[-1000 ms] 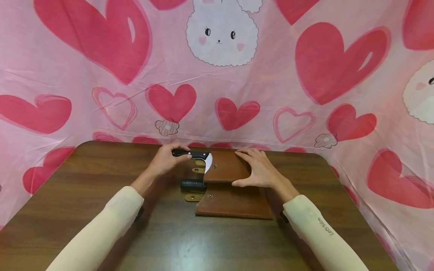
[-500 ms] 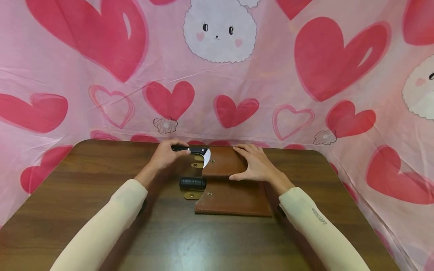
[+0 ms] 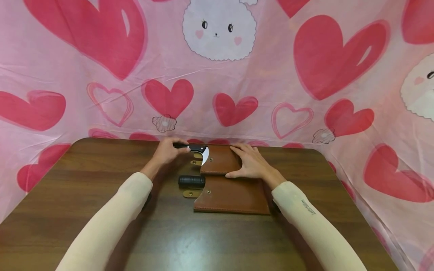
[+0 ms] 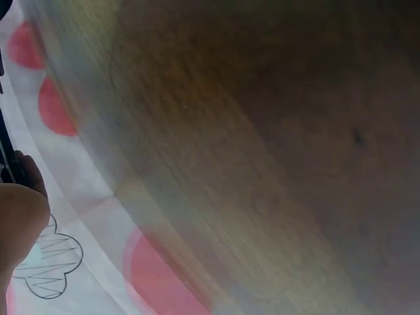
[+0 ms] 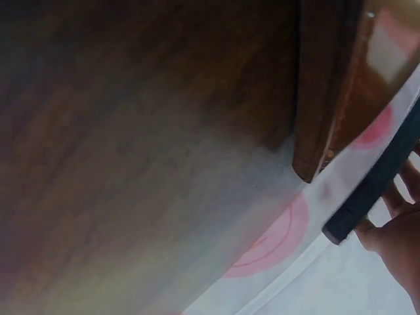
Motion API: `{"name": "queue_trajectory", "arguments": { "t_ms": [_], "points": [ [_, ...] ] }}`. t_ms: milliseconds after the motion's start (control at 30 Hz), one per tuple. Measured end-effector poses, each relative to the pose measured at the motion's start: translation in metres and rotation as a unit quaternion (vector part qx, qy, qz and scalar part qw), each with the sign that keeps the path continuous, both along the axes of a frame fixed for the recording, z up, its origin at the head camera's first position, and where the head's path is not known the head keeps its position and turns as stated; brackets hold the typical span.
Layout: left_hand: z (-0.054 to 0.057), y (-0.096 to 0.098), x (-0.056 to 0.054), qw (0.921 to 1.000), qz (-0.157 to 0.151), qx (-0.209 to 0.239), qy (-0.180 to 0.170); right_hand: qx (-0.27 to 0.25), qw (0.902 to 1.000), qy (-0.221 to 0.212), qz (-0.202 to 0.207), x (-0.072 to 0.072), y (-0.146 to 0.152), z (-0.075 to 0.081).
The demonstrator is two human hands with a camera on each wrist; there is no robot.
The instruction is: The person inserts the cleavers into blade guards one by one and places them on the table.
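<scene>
My left hand pinches the black riveted handle of a knife in the head view. The curved pale heel of its blade shows at the mouth of a brown leather sheath, which hides the rest. Across the sheath's far end, my right hand grips it, thumb on the near edge and fingers on the far edge. Just nearer lies a second, larger leather sheath, with a ribbed black handle sticking out on its left. In the right wrist view, the fingers lie behind a dark edge.
A snap strap extends left from the nearer sheath, and another strap from the farther one. Everything sits towards the back of a brown wooden table. Behind it hangs a pink cloth with hearts.
The head view has shifted a little. Both hands keep their hold on the knife and its sheath; the amount of blade showing looks about the same.
</scene>
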State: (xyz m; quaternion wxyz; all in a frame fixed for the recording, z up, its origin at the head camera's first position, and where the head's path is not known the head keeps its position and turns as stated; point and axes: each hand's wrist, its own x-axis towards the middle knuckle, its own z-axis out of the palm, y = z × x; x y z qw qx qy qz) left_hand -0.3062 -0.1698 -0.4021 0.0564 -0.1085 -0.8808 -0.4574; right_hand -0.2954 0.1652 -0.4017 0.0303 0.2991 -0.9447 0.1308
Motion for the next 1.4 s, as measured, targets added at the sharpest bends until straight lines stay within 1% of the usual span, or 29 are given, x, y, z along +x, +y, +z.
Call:
{"name": "queue_trajectory", "arguments": {
  "t_ms": [100,200,267,333,433,567,700,900,1067,1300,1400],
  "points": [
    [-0.001,0.000,-0.003,0.9999,-0.001,-0.014,0.003,0.007,0.9999,-0.013,0.002,-0.005,-0.002,-0.001],
    [-0.005,0.000,-0.007,0.9994,-0.012,-0.032,0.009,0.015,0.9995,-0.028,0.002,-0.008,-0.004,-0.002],
    [-0.008,0.001,-0.009,0.9989,-0.018,-0.043,0.001,0.023,0.9990,-0.038,-0.002,-0.010,-0.004,-0.004],
    [-0.010,0.002,-0.011,0.9986,-0.019,-0.047,-0.012,0.028,0.9987,-0.044,-0.005,-0.012,-0.004,-0.006],
    [-0.011,0.003,-0.013,0.9985,-0.010,-0.047,-0.027,0.031,0.9985,-0.045,-0.008,-0.015,-0.003,-0.008],
    [-0.010,0.006,-0.016,0.9987,-0.007,-0.047,-0.020,0.031,0.9986,-0.043,-0.009,-0.018,-0.004,-0.010],
    [-0.014,0.007,-0.019,0.9986,-0.010,-0.049,-0.017,0.038,0.9981,-0.048,-0.008,-0.019,-0.004,-0.011],
    [-0.019,0.008,-0.020,0.9978,-0.007,-0.057,-0.034,0.054,0.9970,-0.056,0.000,-0.020,-0.004,-0.013],
    [-0.018,0.008,-0.020,0.9968,-0.006,-0.066,-0.044,0.063,0.9965,-0.055,0.001,-0.021,-0.004,-0.011],
    [-0.017,0.008,-0.020,0.9956,-0.006,-0.078,-0.051,0.065,0.9954,-0.070,0.003,-0.021,-0.004,-0.010],
    [-0.016,0.006,-0.018,0.9957,-0.009,-0.083,-0.042,0.058,0.9958,-0.070,0.004,-0.019,-0.003,-0.009]
  ]
}}
